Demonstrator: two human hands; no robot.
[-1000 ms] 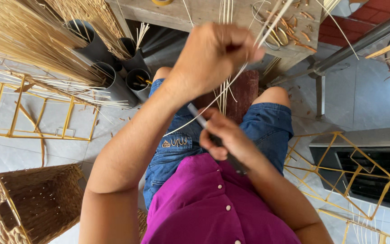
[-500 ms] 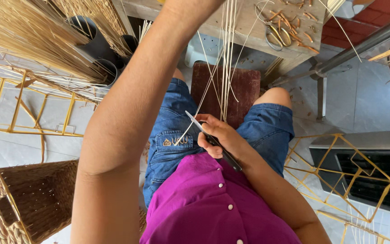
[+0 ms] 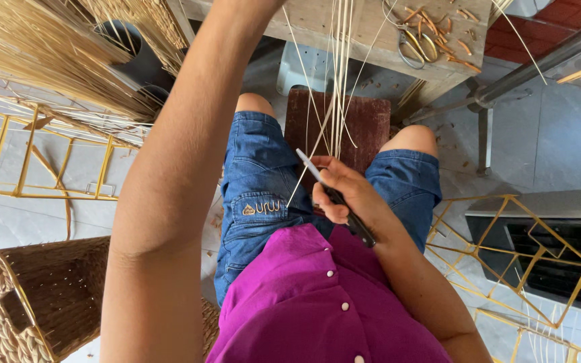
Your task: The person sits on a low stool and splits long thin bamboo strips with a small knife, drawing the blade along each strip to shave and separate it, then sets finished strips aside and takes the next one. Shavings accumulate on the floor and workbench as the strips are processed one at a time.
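Note:
My right hand [image 3: 345, 196] is closed on a small knife [image 3: 334, 196] with a black handle, its pale blade pointing up-left over my lap. The blade rests against several thin pale reed strands [image 3: 337, 81] that hang taut from above the frame down to my thighs. My left forearm [image 3: 183, 168] is raised steeply at the left and leaves the frame at the top, so the left hand is hidden. I sit in denim shorts and a magenta shirt, with a dark red pad [image 3: 361, 124] between my knees.
A wooden table [image 3: 317, 23] ahead holds scissors [image 3: 415, 44] and reed offcuts. Bundles of straw [image 3: 35, 60] stand in dark tubes at the upper left. Yellow wire frames lie at the left [image 3: 48, 161] and at the right [image 3: 506, 249]. A woven basket [image 3: 28, 302] sits at the lower left.
My left hand, gripping the strands a second ago, has risen out of the frame, pulling them up. My right hand with the knife has stayed near my lap.

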